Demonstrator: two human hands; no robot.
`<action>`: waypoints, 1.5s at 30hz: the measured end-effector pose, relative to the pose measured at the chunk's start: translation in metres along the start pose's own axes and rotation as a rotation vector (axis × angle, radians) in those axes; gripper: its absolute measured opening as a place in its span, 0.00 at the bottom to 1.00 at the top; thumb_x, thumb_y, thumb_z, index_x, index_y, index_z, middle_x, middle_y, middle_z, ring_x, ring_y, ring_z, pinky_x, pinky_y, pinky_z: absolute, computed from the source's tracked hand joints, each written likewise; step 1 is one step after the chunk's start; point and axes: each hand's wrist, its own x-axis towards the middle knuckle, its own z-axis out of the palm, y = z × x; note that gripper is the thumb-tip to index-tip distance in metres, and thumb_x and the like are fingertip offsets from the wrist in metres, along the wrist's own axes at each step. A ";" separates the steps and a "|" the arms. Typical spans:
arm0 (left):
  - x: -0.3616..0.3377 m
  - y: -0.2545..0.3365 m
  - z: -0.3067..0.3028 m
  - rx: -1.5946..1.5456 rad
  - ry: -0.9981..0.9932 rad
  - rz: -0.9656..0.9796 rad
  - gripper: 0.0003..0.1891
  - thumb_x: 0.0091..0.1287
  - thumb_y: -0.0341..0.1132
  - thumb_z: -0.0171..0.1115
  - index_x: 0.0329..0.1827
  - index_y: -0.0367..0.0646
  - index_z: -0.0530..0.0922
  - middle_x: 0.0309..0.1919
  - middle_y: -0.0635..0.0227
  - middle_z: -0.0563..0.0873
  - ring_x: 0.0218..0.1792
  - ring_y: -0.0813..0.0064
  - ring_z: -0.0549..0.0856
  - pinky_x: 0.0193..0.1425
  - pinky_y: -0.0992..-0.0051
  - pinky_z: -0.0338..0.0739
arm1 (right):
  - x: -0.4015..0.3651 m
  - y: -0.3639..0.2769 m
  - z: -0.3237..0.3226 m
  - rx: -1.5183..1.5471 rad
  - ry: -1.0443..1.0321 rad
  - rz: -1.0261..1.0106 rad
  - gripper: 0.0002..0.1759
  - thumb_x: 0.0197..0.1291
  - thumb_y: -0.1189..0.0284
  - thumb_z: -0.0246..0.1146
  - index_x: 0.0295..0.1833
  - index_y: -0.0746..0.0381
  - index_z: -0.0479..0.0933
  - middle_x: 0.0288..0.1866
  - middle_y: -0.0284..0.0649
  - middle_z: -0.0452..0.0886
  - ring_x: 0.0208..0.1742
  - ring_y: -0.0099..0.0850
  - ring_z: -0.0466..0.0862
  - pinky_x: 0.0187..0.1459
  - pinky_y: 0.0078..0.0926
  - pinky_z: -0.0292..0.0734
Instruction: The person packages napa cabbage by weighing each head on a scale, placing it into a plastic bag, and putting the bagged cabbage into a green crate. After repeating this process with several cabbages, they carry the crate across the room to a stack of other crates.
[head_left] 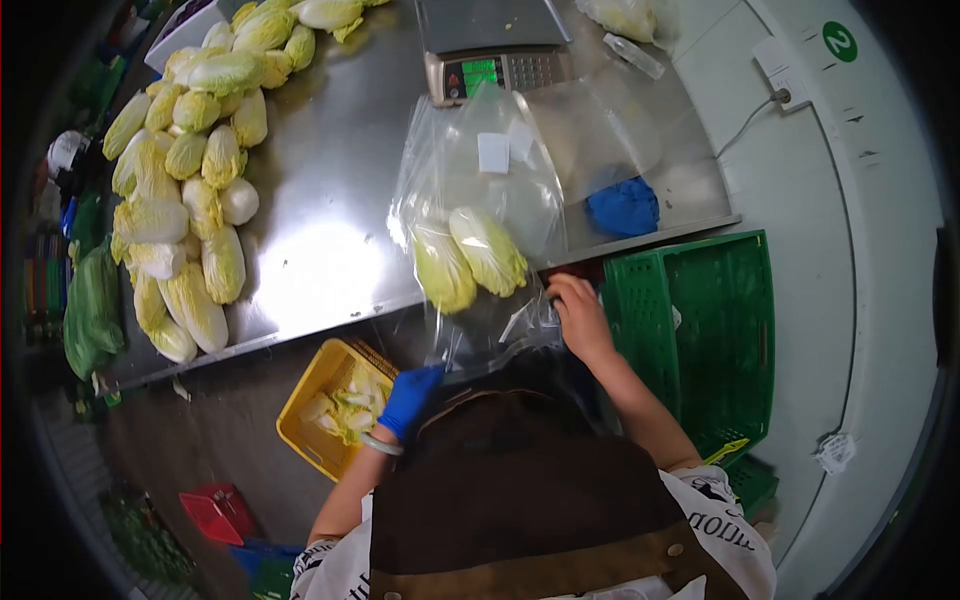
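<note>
A clear plastic bag (470,180) with two napa cabbages (487,250) in it lies at the table's front edge, its mouth toward me. My left hand (412,396), in a blue glove, is closed on the left side of the bag's mouth. On the other side, my bare right hand (578,312) has its fingers curled on the bag's right edge; the fingertips are partly hidden. A small white label (493,153) shows on the bag. Behind it stands a digital scale (492,72) with a lit green display.
Many napa cabbages (190,140) are piled on the left of the steel table (330,180). A blue crumpled glove or bag (623,207) lies at the right. Green crates (715,340) stand to my right; below left sits a yellow basket (312,400) holding leaf trimmings.
</note>
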 end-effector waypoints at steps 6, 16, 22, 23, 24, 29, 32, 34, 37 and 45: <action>0.019 0.012 0.010 -0.459 0.063 -0.075 0.17 0.70 0.39 0.53 0.55 0.39 0.78 0.46 0.66 0.85 0.46 0.73 0.84 0.53 0.75 0.76 | -0.005 -0.073 0.048 0.012 -0.310 -0.501 0.10 0.52 0.68 0.65 0.40 0.58 0.75 0.41 0.34 0.76 0.47 0.35 0.75 0.49 0.32 0.70; 0.025 -0.008 0.018 -0.489 0.259 -0.047 0.11 0.68 0.35 0.58 0.40 0.34 0.83 0.29 0.67 0.85 0.28 0.76 0.83 0.33 0.78 0.78 | -0.020 -0.080 0.097 -0.083 -0.474 -0.644 0.05 0.56 0.70 0.60 0.33 0.60 0.74 0.36 0.38 0.75 0.42 0.35 0.76 0.45 0.32 0.70; 0.014 0.006 0.005 0.040 0.224 0.063 0.13 0.69 0.34 0.58 0.46 0.31 0.81 0.40 0.60 0.87 0.38 0.73 0.86 0.45 0.75 0.80 | -0.127 0.053 0.014 -0.449 -0.743 -0.538 0.10 0.62 0.68 0.54 0.42 0.62 0.76 0.45 0.41 0.77 0.50 0.35 0.77 0.51 0.33 0.70; 0.012 0.006 0.006 0.022 0.205 0.100 0.13 0.70 0.35 0.58 0.46 0.31 0.81 0.39 0.59 0.88 0.37 0.73 0.87 0.44 0.75 0.80 | -0.161 0.078 0.005 -0.600 -1.309 0.041 0.11 0.59 0.71 0.57 0.46 0.62 0.78 0.47 0.41 0.80 0.52 0.38 0.80 0.53 0.37 0.75; 0.009 0.004 0.006 0.005 0.185 0.133 0.14 0.70 0.35 0.58 0.46 0.30 0.81 0.37 0.58 0.88 0.36 0.72 0.87 0.44 0.75 0.80 | -0.184 0.088 -0.012 -0.624 -1.647 0.205 0.12 0.58 0.71 0.57 0.46 0.62 0.78 0.46 0.43 0.81 0.50 0.40 0.81 0.52 0.37 0.76; 0.020 -0.019 -0.020 0.522 0.529 0.526 0.21 0.67 0.35 0.60 0.62 0.38 0.75 0.54 0.52 0.82 0.54 0.55 0.82 0.58 0.67 0.75 | -0.141 0.065 -0.014 -0.633 -0.812 -0.112 0.20 0.57 0.74 0.55 0.56 0.63 0.75 0.59 0.50 0.76 0.63 0.45 0.74 0.60 0.40 0.73; 0.024 0.015 -0.008 1.207 0.477 0.809 0.30 0.59 0.32 0.64 0.67 0.46 0.70 0.67 0.55 0.71 0.66 0.57 0.71 0.69 0.62 0.64 | -0.035 0.018 -0.007 -0.612 -0.172 -0.439 0.26 0.55 0.72 0.57 0.62 0.62 0.71 0.69 0.45 0.67 0.70 0.43 0.66 0.69 0.41 0.62; 0.024 0.027 -0.002 1.424 0.262 1.007 0.29 0.56 0.29 0.65 0.64 0.46 0.73 0.64 0.59 0.75 0.63 0.60 0.75 0.66 0.63 0.68 | -0.007 0.019 0.008 -0.487 -0.240 -0.682 0.25 0.56 0.71 0.58 0.61 0.61 0.73 0.68 0.43 0.69 0.71 0.41 0.66 0.70 0.40 0.62; 0.038 0.019 -0.025 1.239 0.022 1.058 0.22 0.62 0.35 0.60 0.61 0.48 0.76 0.58 0.63 0.80 0.59 0.57 0.78 0.62 0.62 0.72 | 0.021 0.027 0.019 -0.065 -0.423 -0.666 0.19 0.62 0.69 0.57 0.57 0.63 0.77 0.62 0.42 0.76 0.66 0.41 0.71 0.67 0.39 0.66; 0.089 0.066 -0.060 -0.203 0.041 -0.019 0.18 0.76 0.42 0.48 0.40 0.36 0.81 0.32 0.65 0.86 0.34 0.75 0.85 0.40 0.75 0.79 | 0.068 0.039 0.052 1.082 -0.512 0.834 0.28 0.71 0.53 0.51 0.29 0.66 0.77 0.24 0.47 0.82 0.23 0.34 0.84 0.24 0.24 0.76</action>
